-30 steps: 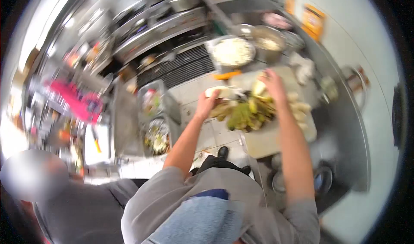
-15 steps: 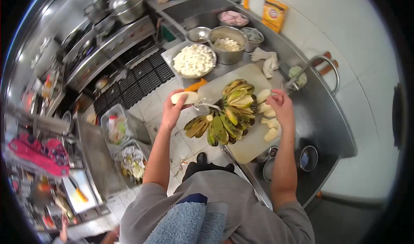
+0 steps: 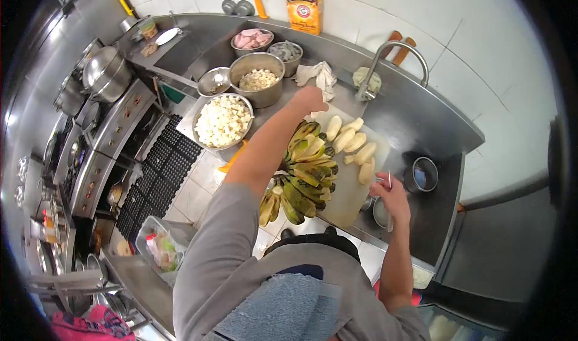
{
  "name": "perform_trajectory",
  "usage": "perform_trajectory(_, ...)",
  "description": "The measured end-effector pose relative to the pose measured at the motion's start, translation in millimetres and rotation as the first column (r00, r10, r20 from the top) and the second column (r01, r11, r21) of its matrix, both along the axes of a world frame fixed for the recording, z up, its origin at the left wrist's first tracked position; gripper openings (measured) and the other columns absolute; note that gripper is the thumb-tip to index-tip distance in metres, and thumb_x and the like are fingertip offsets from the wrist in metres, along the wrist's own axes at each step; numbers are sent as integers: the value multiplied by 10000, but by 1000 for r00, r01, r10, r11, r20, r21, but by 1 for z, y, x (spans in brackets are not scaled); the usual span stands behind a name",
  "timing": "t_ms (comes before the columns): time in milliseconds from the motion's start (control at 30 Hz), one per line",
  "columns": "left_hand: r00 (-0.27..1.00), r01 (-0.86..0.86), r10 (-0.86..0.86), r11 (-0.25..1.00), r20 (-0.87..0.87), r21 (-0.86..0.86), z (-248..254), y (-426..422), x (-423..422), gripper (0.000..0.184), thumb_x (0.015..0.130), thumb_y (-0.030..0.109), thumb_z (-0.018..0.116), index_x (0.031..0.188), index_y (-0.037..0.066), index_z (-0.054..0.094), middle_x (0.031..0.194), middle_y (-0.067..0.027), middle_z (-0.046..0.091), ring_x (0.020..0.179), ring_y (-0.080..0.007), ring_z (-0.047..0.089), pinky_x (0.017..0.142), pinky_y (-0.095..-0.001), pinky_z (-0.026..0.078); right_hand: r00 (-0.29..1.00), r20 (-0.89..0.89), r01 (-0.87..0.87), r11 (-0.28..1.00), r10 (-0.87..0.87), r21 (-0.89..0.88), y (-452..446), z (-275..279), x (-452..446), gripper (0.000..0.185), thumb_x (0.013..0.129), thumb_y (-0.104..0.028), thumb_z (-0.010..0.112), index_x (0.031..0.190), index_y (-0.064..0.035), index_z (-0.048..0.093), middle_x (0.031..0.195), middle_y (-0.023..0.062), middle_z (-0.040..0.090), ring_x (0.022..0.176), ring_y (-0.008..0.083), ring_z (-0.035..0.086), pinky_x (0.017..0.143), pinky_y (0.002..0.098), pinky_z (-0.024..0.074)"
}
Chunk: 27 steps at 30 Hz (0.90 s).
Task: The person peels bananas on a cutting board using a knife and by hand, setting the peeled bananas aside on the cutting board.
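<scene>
My left hand (image 3: 310, 100) reaches over the far end of the pale cutting board (image 3: 340, 211). Its fingers point down and are mostly hidden, so what they hold does not show. Just below it lies a bunch of green-yellow bananas (image 3: 304, 187), some with browned skins, partly covered by my forearm. Peeled bananas (image 3: 356, 141) are spread along the board's right side. At the board's right edge, my right hand (image 3: 392, 197) is closed around a slim metal tool that looks like a knife (image 3: 389, 179); only its narrow ends show.
A bowl of white diced pieces (image 3: 224, 121) and a pot of chopped pieces (image 3: 257, 79) stand at the far left of the counter. Behind them are bowls of pink meat (image 3: 251, 38) and grey pieces (image 3: 285, 52). A curved tap (image 3: 394, 43) rises behind the board. A metal container (image 3: 421, 174) sits right.
My left hand has swung from the left, where it held a peeled banana, across to the board's far end. My right hand has moved down and nearer my body. The view has turned right.
</scene>
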<state>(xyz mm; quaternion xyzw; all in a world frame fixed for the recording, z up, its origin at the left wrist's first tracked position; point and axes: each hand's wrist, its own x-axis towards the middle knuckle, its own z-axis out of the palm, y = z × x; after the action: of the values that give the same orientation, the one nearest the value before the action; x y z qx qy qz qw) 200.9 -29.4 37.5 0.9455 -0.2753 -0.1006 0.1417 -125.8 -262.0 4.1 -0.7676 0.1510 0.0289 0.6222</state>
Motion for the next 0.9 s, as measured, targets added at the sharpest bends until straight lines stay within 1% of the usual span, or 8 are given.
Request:
perform_trajectory(133,990,138,-133,930,-39,341,-5,-35,3,629,776,523,679,1155,21,692,1190,-128,689,1088,-305,658,913,-421,530,999,-48,15,999,-17,-40,-2,0,-26,441,890,-132,700,1261,50,546,886,94,684,777,158,673,725,276,503)
perform_trajectory(333,948,232,-159,938,-275,258,-15,-40,0,688,785,637,645,1069,13,702,1015,-175,716,912,-304,695,800,-424,546,996,-83,16,999,-18,-33,-6,16,-24,437,901,-176,688,1255,42,553,891,80,700,785,138,684,589,237,465)
perform_trajectory(433,891,142,-37,969,-452,200,-22,-31,4,666,810,633,632,1063,21,705,962,-175,728,880,-320,697,807,-425,541,996,-89,18,999,-15,30,-21,7,-19,448,892,-142,696,1262,61,548,893,99,687,763,156,666,718,286,507)
perform_trajectory(533,963,224,-188,957,193,-186,-53,8,-3,587,829,554,662,1020,0,708,863,-168,727,813,-325,701,761,-409,549,996,-87,-22,998,27,63,-30,5,-9,422,912,-171,674,1256,45,560,883,83,691,743,131,660,644,267,493)
perform_trajectory(633,999,-4,-6,983,-50,-183,15,39,-66,488,809,441,714,1026,3,709,914,-188,716,872,-338,689,801,-416,540,974,-191,-114,992,122,53,-31,28,23,397,940,-237,642,1238,18,583,844,63,688,697,107,649,534,249,454)
perform_trajectory(733,980,-48,80,984,181,-174,23,48,-110,446,751,351,763,1049,24,711,942,-200,705,897,-352,675,835,-427,530,980,20,-197,964,197,178,-8,74,79,426,952,-331,622,1238,-17,599,786,35,663,635,90,619,444,237,392)
perform_trajectory(767,984,-169,175,976,27,-134,32,43,-119,465,718,311,783,1081,30,705,1008,-204,692,950,-361,655,871,-428,518,978,106,-198,954,178,225,3,90,94,432,948,-350,631,1241,-33,605,763,24,646,630,91,611,436,231,382)
perform_trajectory(900,947,-228,234,972,221,-51,-4,34,-128,503,676,308,828,1081,37,702,1090,-192,636,1040,-363,603,934,-417,493,969,15,-231,882,247,410,19,29,125,420,925,-402,664,1140,-45,616,644,10,567,481,101,494,423,248,360)
